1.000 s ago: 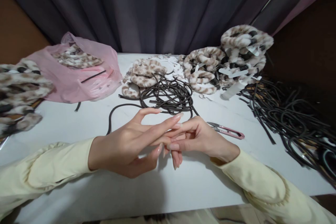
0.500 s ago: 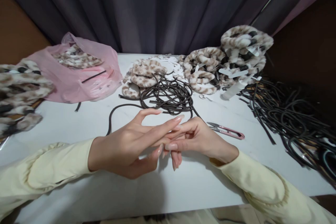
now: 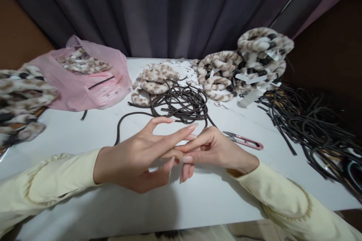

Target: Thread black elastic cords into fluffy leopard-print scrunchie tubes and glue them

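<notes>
My left hand [image 3: 135,158] hovers just over the white table [image 3: 85,135] with its fingers stretched out and apart, holding nothing. My right hand [image 3: 217,148] meets it from the right, thumb and fingers pinched round one of the left hand's fingers. Whether anything small lies between them is hidden. Pink thread snips [image 3: 244,140] lie on the table just right of my right hand. A tangle of dark brown cords [image 3: 181,101] lies right behind both hands, one cord trailing toward my left wrist.
Furry leopard-print hair ties lie in heaps at the back middle [image 3: 157,77], back right [image 3: 254,56] and far left [image 3: 19,98]. A pink plastic bag [image 3: 82,79] holds more. Another mass of dark cords [image 3: 311,124] covers the right side. A white tube [image 3: 250,98] lies by it.
My right hand's fingers have slid slightly along the left hand's finger and curled lower. The left hand has hardly moved.
</notes>
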`<control>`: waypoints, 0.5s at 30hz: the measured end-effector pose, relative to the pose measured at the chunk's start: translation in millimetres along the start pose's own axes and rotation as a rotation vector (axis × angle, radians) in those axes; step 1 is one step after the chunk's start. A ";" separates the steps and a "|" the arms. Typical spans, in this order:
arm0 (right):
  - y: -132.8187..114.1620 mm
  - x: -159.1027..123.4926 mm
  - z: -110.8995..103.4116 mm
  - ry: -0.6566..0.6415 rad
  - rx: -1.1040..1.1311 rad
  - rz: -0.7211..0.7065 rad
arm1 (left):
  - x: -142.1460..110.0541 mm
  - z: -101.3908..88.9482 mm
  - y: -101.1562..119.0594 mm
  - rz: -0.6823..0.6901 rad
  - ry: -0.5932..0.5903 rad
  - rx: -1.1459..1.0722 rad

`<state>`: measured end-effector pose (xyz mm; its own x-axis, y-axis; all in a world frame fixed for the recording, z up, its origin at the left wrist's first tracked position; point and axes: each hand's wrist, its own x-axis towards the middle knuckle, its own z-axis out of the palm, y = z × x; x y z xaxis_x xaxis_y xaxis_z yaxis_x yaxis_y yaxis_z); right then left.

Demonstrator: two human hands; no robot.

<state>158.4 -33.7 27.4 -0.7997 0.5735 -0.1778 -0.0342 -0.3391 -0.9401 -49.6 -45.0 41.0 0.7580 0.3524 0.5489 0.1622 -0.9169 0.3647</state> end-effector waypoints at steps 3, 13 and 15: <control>1.0 0.7 0.3 -0.001 -0.002 -0.005 | -0.1 0.4 0.1 0.001 0.002 -0.009; -1.8 2.1 3.6 0.031 -0.013 0.005 | 0.1 -0.1 -0.1 -0.006 -0.007 -0.005; -2.2 1.5 3.9 0.036 -0.016 0.009 | -0.2 -0.3 0.2 -0.010 -0.015 -0.005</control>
<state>154.9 -35.0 30.3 -0.7781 0.5966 -0.1965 -0.0169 -0.3327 -0.9429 -49.9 -45.2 41.2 0.7655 0.3586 0.5342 0.1667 -0.9125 0.3736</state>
